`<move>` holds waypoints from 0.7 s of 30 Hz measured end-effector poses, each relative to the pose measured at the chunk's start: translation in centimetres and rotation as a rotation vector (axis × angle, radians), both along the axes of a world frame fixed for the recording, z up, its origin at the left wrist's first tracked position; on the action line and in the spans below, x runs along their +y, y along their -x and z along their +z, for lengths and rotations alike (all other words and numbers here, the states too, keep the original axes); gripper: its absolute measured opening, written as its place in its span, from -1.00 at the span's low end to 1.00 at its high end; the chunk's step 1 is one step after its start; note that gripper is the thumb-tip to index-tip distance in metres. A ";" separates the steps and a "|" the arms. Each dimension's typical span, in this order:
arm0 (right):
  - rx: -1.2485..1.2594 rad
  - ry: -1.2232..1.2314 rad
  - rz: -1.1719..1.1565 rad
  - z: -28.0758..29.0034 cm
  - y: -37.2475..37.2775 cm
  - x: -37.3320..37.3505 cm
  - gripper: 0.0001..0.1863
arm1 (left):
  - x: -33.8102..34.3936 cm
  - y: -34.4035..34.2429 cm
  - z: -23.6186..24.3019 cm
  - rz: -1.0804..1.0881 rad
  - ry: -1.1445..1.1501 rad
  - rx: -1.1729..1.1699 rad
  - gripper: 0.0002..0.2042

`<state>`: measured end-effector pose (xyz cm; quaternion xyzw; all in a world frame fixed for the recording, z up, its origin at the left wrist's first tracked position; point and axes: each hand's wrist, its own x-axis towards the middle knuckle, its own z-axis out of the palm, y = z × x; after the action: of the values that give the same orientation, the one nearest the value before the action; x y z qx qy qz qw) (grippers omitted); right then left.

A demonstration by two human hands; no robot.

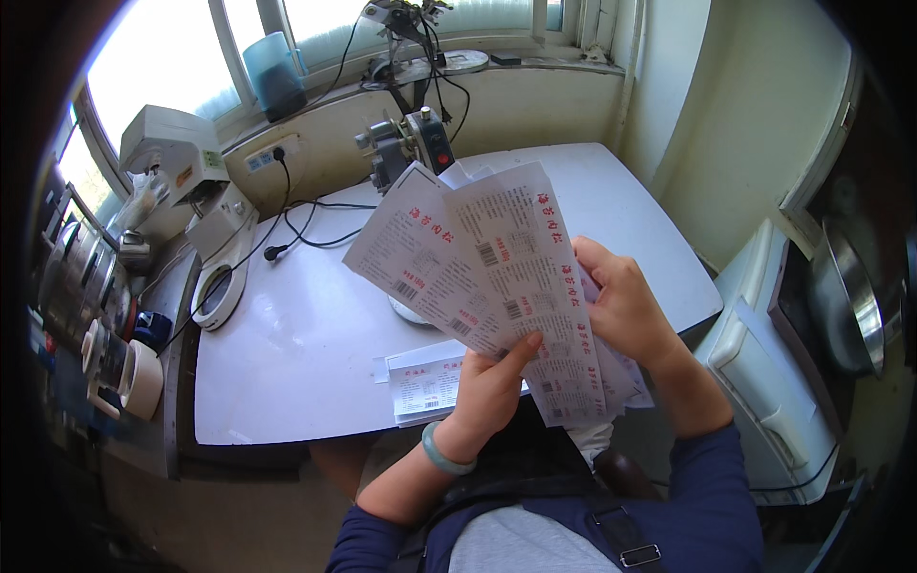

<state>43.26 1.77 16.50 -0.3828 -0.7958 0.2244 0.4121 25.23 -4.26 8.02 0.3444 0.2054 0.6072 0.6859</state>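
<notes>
Fanned out over the near part of the white table are several long label sheets (511,258), white with red and black print and barcodes. My left hand (489,387) grips their lower ends, thumb on top; a pale green bangle circles that wrist. At the fan's right edge my right hand (621,298) is closed on the sheets, its fingertips partly hidden behind them. More sheets hang below it. A stack of smaller printed labels (425,382) lies on the table by my left hand. Behind the fan stands a small grey machine (406,148) with a red button, its base mostly covered.
The white table (287,372) has cables and a black plug (275,252) on it. At left stand a white desktop device (210,210) with a ring base and a cream kettle (124,368). A blue jug (274,76) sits on the sill. A metal bowl (845,296) rests at right.
</notes>
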 end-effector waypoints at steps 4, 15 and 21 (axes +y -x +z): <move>0.323 0.362 0.214 0.3 -0.1 -0.8 -0.74 | -0.2 0.3 0.5 0.037 0.017 -0.011 -0.67; 0.018 0.147 0.181 -0.4 0.9 -2.9 -0.39 | 0.3 -1.1 1.0 0.291 -0.248 0.236 -0.68; -0.065 0.233 0.164 3.6 -4.4 -3.3 -0.47 | 2.8 -2.1 3.3 0.104 -0.118 -0.226 -0.62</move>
<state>47.61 -1.50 20.12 -0.3686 -0.8059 0.3357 0.3192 27.33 -1.50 11.32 0.3023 0.1081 0.6881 0.6507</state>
